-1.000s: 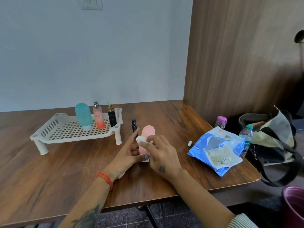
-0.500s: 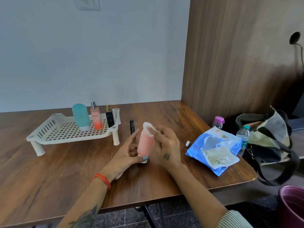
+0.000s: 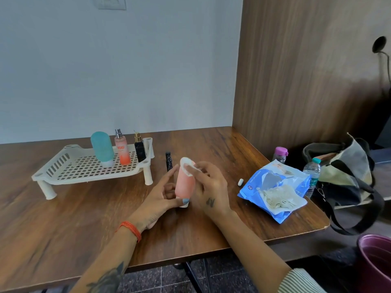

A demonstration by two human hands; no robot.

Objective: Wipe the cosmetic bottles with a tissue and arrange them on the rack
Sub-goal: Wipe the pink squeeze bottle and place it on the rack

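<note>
My left hand (image 3: 163, 195) grips a pink bottle (image 3: 185, 183) near its white cap, which stands on the table, thumb in front and fingers behind. My right hand (image 3: 208, 188) pinches a white tissue pad (image 3: 189, 168) against the bottle's rounded top. A white perforated rack (image 3: 84, 170) stands at the left. On it a teal bottle (image 3: 102, 148), an orange-pink spray bottle (image 3: 122, 149) and a small black bottle (image 3: 139, 149) stand upright. A black tube (image 3: 168, 161) stands on the table just right of the rack.
A blue tissue packet (image 3: 275, 187) lies open at the table's right edge, a small white cap (image 3: 240, 182) beside it. Two water bottles (image 3: 312, 172) and a bag (image 3: 347, 178) sit off the right edge. A maroon bin (image 3: 374, 261) stands on the floor.
My right hand slid the tissue from the pink bottle's side up to its top. The bottle now leans slightly and stands lower on the table.
</note>
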